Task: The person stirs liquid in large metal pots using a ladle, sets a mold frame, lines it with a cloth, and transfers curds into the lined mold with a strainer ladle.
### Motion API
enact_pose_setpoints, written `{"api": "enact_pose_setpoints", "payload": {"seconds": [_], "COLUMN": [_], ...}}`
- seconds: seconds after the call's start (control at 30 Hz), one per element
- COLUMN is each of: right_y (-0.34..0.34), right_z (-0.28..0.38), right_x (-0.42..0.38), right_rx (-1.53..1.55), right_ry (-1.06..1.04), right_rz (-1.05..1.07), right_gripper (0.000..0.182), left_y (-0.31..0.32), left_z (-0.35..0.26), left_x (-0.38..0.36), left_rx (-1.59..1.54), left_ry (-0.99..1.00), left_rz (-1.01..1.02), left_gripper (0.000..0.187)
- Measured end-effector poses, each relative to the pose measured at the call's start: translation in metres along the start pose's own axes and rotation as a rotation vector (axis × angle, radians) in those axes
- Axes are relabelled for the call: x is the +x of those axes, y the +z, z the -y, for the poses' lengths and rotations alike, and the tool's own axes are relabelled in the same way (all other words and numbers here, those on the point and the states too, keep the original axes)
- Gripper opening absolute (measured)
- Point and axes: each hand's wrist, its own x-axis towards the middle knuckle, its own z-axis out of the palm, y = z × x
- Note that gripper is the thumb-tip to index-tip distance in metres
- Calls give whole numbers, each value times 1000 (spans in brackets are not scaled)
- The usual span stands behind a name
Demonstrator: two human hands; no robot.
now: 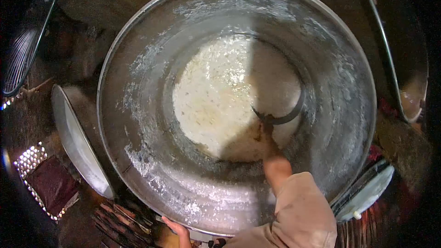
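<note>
A large round metal pot (138,165) fills most of the head view, its inner wall smeared with white residue. White, lumpy liquid (211,96) lies at its bottom. My right arm reaches down into the pot, and my right hand (267,133), in shadow, is closed on a dark curved rim that looks like a bowl (289,117). The bowl is dipped in the liquid, so its lower part is hidden. At the bottom edge of the view, my left hand (179,232) lies against the outside of the pot's rim, with a finger stretched out and the rest mostly hidden.
A shallow metal pan (80,142) stands left of the pot, beside a perforated container (32,156). A wire strainer (20,59) is at the far left. At right are a long-handled ladle (409,105) and a pale-topped vessel (367,193). Wood-like sticks (121,222) lie lower left.
</note>
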Motion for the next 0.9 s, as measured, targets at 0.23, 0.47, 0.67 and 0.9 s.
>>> {"api": "enact_pose_setpoints", "payload": {"seconds": [0.23, 0.47, 0.67, 0.9], "right_y": [-51, -62, -16, 35], "right_z": [77, 157, 201, 108], "right_x": [-6, -156, -318, -623], "right_rx": [-285, -818, -1669, -2241], "right_ry": [-180, -378, -568, -496], "right_rz": [259, 484, 576, 707], "right_gripper": [6, 6, 9, 6], "left_y": [-4, -13, -42, -175], "left_z": [-7, -7, 18, 125], "left_x": [-6, 3, 20, -19], "left_rx": [8, 134, 95, -483], "left_ry": [62, -158, 197, -89], "left_rz": [141, 153, 330, 230], "left_gripper": [70, 78, 54, 48]}}
